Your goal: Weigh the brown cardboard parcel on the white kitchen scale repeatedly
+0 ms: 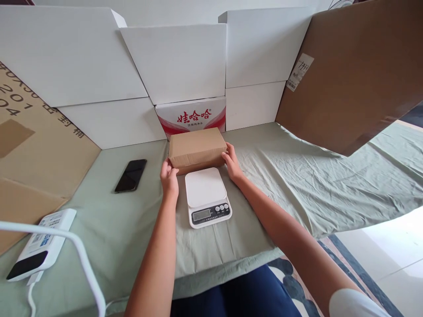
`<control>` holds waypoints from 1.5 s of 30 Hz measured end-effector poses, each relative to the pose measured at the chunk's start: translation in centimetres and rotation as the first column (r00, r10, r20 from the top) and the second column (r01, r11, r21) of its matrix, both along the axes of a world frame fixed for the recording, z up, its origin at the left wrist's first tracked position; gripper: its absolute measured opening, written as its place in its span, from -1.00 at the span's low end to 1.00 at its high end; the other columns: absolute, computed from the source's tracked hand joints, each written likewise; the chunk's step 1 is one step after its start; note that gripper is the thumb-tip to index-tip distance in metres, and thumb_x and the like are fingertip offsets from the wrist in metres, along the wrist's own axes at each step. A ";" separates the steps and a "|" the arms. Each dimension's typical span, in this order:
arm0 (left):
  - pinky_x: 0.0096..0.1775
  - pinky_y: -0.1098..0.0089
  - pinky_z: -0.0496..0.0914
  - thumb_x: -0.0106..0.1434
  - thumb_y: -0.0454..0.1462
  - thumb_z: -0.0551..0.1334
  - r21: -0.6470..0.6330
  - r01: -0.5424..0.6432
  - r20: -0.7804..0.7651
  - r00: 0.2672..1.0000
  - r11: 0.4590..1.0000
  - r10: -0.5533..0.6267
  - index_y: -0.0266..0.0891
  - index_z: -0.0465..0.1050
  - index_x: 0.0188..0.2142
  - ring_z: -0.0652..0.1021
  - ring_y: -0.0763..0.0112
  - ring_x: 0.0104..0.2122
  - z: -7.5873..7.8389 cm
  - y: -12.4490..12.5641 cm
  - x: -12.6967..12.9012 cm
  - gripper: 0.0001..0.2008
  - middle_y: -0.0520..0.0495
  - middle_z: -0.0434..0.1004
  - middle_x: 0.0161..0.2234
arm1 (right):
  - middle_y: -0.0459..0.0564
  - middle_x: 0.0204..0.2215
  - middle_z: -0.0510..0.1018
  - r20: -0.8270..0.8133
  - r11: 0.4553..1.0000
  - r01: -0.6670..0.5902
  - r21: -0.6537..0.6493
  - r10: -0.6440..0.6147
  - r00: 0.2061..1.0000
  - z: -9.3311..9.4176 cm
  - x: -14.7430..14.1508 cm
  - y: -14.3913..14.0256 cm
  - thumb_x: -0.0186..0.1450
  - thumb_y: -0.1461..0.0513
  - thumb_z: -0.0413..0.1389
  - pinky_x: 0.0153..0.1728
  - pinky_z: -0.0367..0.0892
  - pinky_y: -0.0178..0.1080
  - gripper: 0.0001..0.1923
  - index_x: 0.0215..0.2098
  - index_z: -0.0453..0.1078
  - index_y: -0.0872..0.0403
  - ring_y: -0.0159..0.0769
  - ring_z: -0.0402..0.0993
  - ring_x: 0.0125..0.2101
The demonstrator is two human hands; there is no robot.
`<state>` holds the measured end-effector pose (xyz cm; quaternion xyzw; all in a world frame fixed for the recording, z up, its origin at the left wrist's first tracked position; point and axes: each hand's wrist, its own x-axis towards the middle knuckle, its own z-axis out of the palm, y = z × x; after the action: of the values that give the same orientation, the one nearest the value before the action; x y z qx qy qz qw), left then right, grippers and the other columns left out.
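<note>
Between my two hands is a closed brown cardboard box (pixel 197 147), just behind a white kitchen scale (pixel 205 189). My left hand (pixel 169 178) grips its left end near the front corner, thumb toward the front face. At the right end, my right hand (pixel 232 163) holds it with the thumb on the front and the fingers around the side. Whether the box rests on the cloth or is slightly raised, I cannot tell. The scale's platform is bare, and its dark display (pixel 201 215) shows no readable digits.
A black phone (pixel 131 176) lies left on the green cloth (pixel 145 246). A white power bank (pixel 44 242) with a cable (pixel 82 255) is at lower left. White boxes (pixel 185 61) stand behind, with large cardboard cartons (pixel 350 75) at either side. A red-printed carton (pixel 194 115) sits at back centre.
</note>
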<state>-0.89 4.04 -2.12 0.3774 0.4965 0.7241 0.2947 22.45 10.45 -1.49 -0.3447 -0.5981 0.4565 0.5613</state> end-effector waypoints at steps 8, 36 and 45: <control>0.34 0.14 0.09 0.04 -0.23 0.16 0.042 -0.269 0.106 0.959 0.962 0.263 -0.16 0.07 0.43 0.10 0.19 0.45 1.1 -1.8 -6.5 -0.10 -0.26 0.00 0.48 | 0.10 0.36 0.13 -0.127 0.931 0.345 -0.119 -0.359 0.925 -0.3 5.3 2.1 0.28 -0.12 0.00 0.31 0.12 0.21 -0.26 0.36 -0.03 -0.17 -0.09 0.16 0.35; 0.10 0.27 0.35 -0.07 -0.25 0.23 -0.072 0.109 0.011 0.994 0.991 -0.108 -0.20 0.57 -0.08 0.53 0.19 0.05 0.9 -0.8 -0.8 -0.51 -0.09 0.63 -0.07 | -0.04 0.42 0.21 0.038 0.986 -0.100 0.136 0.095 0.995 0.8 1.0 -1.7 0.32 -0.11 0.13 0.33 0.24 0.06 -0.18 0.45 0.00 -0.15 -0.03 0.21 0.35; 0.18 0.21 0.36 0.14 -0.24 0.26 0.020 0.092 -0.090 0.992 0.996 -0.090 -0.21 0.50 0.15 0.50 0.06 0.18 1.6 -9.4 2.5 -0.45 -0.16 0.59 0.05 | 0.03 0.37 0.21 0.127 0.961 0.039 0.273 -0.076 0.989 0.4 3.8 -8.3 0.39 -0.17 0.06 0.32 0.21 0.15 -0.25 0.45 -0.02 -0.23 0.03 0.19 0.32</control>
<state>1.59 -5.39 -0.49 0.4349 0.4827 0.6982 0.3007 26.23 2.13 -1.11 -0.3126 -0.6813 0.3295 0.5741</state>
